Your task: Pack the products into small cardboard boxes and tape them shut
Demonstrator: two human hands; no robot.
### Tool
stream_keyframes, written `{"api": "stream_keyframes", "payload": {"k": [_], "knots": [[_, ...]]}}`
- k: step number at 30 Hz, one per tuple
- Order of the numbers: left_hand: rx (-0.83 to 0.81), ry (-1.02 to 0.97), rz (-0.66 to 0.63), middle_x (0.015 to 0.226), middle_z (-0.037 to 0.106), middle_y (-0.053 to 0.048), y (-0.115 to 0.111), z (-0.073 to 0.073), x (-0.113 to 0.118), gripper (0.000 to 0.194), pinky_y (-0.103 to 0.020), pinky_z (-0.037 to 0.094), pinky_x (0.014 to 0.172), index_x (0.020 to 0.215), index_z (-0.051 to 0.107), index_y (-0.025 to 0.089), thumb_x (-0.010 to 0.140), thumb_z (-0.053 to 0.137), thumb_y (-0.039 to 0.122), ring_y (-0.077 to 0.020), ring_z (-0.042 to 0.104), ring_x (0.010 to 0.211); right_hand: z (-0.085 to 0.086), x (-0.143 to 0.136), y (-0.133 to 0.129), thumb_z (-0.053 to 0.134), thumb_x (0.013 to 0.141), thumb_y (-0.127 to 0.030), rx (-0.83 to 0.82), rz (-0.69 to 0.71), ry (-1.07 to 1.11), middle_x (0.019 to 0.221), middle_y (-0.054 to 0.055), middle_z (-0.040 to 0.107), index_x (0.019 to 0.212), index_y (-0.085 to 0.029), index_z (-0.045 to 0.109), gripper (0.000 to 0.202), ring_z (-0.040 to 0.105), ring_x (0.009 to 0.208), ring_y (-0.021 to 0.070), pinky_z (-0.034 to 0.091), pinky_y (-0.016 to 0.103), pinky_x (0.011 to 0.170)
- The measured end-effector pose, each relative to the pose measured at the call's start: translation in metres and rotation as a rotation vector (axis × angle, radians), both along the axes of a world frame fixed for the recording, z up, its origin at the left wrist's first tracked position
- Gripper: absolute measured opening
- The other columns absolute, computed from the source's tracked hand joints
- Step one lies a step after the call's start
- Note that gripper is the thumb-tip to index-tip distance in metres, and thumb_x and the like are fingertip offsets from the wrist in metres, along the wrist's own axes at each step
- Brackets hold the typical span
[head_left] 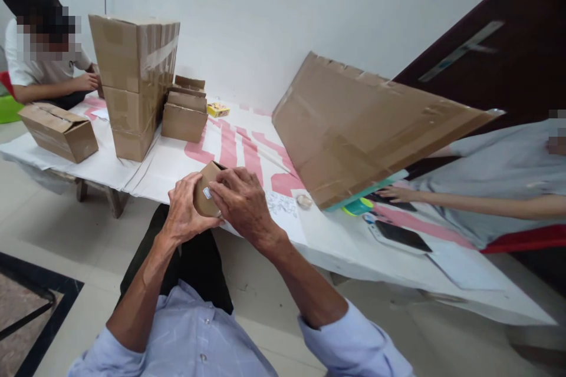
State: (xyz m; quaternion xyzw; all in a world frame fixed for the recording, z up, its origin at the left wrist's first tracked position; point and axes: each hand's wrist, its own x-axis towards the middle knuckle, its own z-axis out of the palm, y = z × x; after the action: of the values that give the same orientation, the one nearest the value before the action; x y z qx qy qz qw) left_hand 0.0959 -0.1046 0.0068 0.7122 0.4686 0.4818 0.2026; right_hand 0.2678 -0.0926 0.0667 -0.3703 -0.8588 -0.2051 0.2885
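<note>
A small brown cardboard box (204, 181) with a little white label is held up at the near edge of the table, above my lap. Wrapped around its left side and bottom is my left hand (182, 207), closed on it. My right hand (242, 200) lies over the right side, fingers bent against the box by the label and its upper edge. The far side of the box and some of my fingertips are hidden.
Taped cartons (126, 88) stand stacked at the left, near open boxes (183, 121) and a yellow pack (218, 109). A large cardboard sheet (354, 129) leans on the right. A tape roll (358, 207) and tablet (402, 235) lie nearby. Co-workers sit at both ends.
</note>
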Motion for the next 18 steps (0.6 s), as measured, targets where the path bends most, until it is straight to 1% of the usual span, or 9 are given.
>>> {"api": "stream_keyframes", "payload": {"k": [4, 7, 10, 14, 18], "knots": [[0.006, -0.012, 0.015, 0.157, 0.056, -0.019, -0.001, 0.001, 0.005, 0.112, -0.063, 0.043, 0.118, 0.15, 0.047, 0.026, 0.055, 0.103, 0.044, -0.045, 0.051, 0.147, 0.001, 0.003, -0.001, 0.059, 0.105, -0.019, 0.045, 0.012, -0.031, 0.102, 0.009, 0.071, 0.093, -0.025, 0.077, 0.023, 0.056, 0.106, 0.0276, 0.045, 0.043, 0.092], [0.014, -0.015, 0.023, 0.156, 0.056, -0.019, -0.002, 0.0, 0.008, 0.108, -0.063, 0.043, 0.117, 0.15, 0.048, 0.026, 0.058, 0.101, 0.045, -0.0444, 0.052, 0.146, 0.0, 0.003, -0.003, 0.059, 0.104, -0.018, 0.007, 0.019, -0.05, 0.105, 0.01, 0.071, 0.096, -0.025, 0.078, 0.022, 0.056, 0.108, 0.0284, 0.044, 0.045, 0.094], [0.017, -0.01, 0.02, 0.157, 0.056, -0.019, -0.004, 0.0, 0.01, 0.107, -0.063, 0.043, 0.117, 0.151, 0.048, 0.026, 0.059, 0.101, 0.042, -0.0443, 0.052, 0.146, -0.002, 0.003, -0.003, 0.06, 0.103, -0.017, -0.031, 0.025, -0.064, 0.105, 0.009, 0.071, 0.096, -0.026, 0.079, 0.022, 0.055, 0.11, 0.0291, 0.043, 0.047, 0.096], [0.018, -0.008, 0.013, 0.158, 0.055, -0.02, -0.005, 0.0, 0.011, 0.108, -0.063, 0.043, 0.118, 0.15, 0.047, 0.024, 0.058, 0.1, 0.039, -0.045, 0.051, 0.147, -0.003, 0.002, -0.004, 0.06, 0.103, -0.015, -0.004, 0.025, -0.071, 0.103, 0.009, 0.071, 0.092, -0.024, 0.077, 0.022, 0.056, 0.107, 0.0281, 0.043, 0.045, 0.094], [0.023, -0.009, 0.025, 0.158, 0.056, -0.02, -0.006, 0.001, 0.013, 0.103, -0.063, 0.042, 0.118, 0.15, 0.047, 0.024, 0.062, 0.097, 0.04, -0.045, 0.051, 0.147, -0.003, 0.001, -0.004, 0.059, 0.102, -0.014, -0.008, 0.034, -0.068, 0.102, 0.01, 0.071, 0.092, -0.024, 0.077, 0.022, 0.056, 0.108, 0.0289, 0.043, 0.045, 0.093]]}}
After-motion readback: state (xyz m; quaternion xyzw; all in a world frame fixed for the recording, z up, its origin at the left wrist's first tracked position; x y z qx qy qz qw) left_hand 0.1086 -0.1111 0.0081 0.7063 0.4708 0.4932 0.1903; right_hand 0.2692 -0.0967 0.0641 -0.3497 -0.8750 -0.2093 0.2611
